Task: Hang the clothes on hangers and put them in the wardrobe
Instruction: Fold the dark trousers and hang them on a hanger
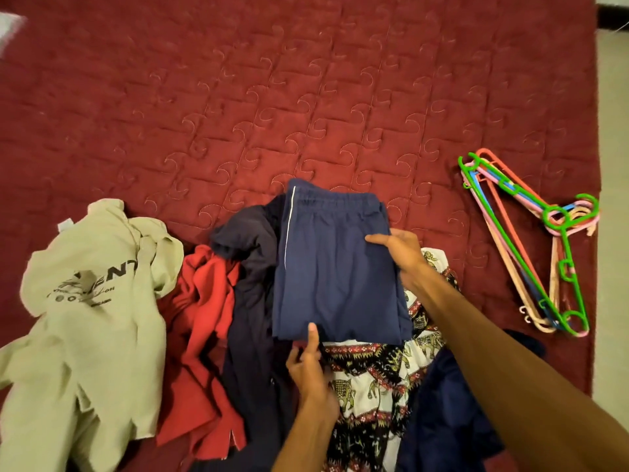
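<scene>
Right hand [400, 253] grips the right edge of the folded navy trousers [333, 267], thumb on top, fingers tucked under the cloth. Left hand [309, 366] pinches the near hem, thumb pressed on top, fingers curled beneath. We see a thin white stripe down the trousers' left side and a gathered waistband at the far end.

The trousers sit on top of the clothes pile. Directly under and left of them lies a dark navy garment [252, 284]. Further left is a crumpled red garment [200, 318], then a beige shirt [92, 301] well to the left. On the shirt we read the dark block letters "ENT"; the start of the word is lost in a fold. The smaller script lines below it we cannot read. A small white tag shows at its collar, with no legible writing.

Under the trousers' near right corner spreads an elephant-print cloth [371, 379] in white, black and red. A blue garment [446, 403] lies nearer to us on the right.

Well to the right of the trousers is a stack of plastic hangers [531, 240], green on top, with pink, blue, peach and coral below.

All of it rests on a dark red quilted bedspread [272, 97] stitched with swirl squares. Pale floor [612, 165] shows past the bed's right edge.
</scene>
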